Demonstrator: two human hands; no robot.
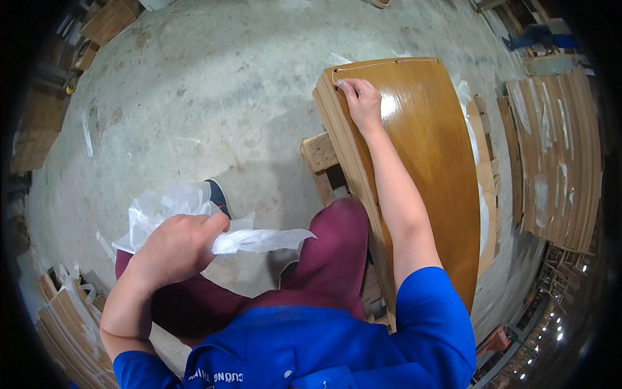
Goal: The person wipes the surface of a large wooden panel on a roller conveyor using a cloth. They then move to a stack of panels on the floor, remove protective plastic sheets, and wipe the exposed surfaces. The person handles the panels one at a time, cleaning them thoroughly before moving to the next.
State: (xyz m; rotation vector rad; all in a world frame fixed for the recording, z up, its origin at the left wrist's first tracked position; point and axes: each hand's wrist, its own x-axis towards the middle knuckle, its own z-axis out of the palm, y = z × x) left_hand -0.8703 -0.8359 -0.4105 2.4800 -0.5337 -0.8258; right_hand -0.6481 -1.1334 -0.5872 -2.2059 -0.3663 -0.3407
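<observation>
My left hand [184,243] is closed round a crumpled, translucent white packing sheet [165,207]. One end of the sheet sticks out past the fist as a twisted strip over my lap. My right hand [363,100] is at the far left corner of a glossy brown, curved wooden panel [427,155]. Its fingertips are pinched together on a thin pale cord [366,65] that runs along the panel's far edge. Small dark spots sit along the cord, one of them near the corner. The panel lies on top of a stack of similar panels to my right.
A wooden pallet [319,154] supports the stack. More stacked boards [557,152] stand farther right, with others [71,330] at lower left. Cardboard boxes [42,123] line the left side. My shoe [219,196] rests on the concrete floor [194,110].
</observation>
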